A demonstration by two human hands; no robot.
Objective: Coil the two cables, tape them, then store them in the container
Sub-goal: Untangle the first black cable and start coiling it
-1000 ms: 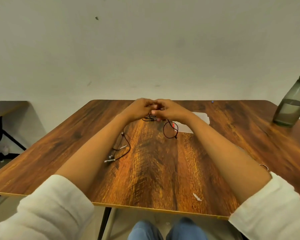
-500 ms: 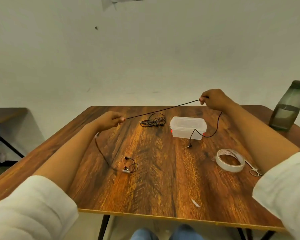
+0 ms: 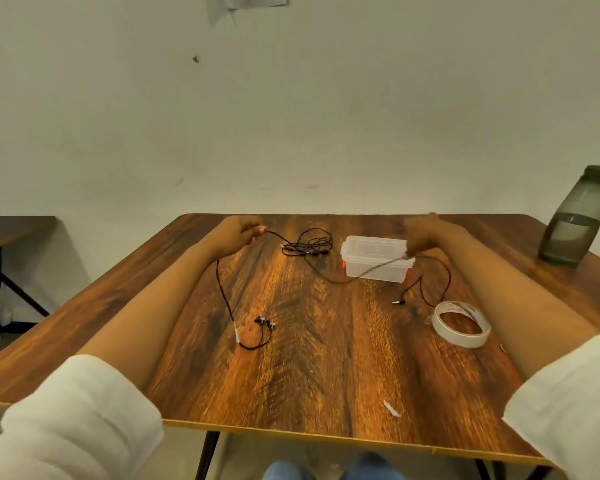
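1. Now the first cable [image 3: 224, 296], a thin black earphone lead, runs across the front of the container [image 3: 374, 263]. Its earbud end lies on the table [image 3: 326, 368] well to the container's front-left, its plug end in front of the right corner, and its middle sags past the front wall.
2. Left hand [image 3: 238, 233], left of the container, pinches the cable between thumb and fingertips. Right hand [image 3: 421, 233], over the container's right end, is motion-blurred; it has hold of the cable, fingers apparently curled.
3. Handling, judged: light, limp, springy enough to unwind once coiled, and prone to snag. Best taken near one end and looped, pinching where the turns cross. Avoid pulling on the earbuds or plug joint.
4. Second cable [image 3: 307, 245] lies loosely tangled just left of the container, in neither hand.
5. Tape roll [image 3: 461, 323] sits front-right of the container; a grey bottle [image 3: 574, 220] stands far to its right.
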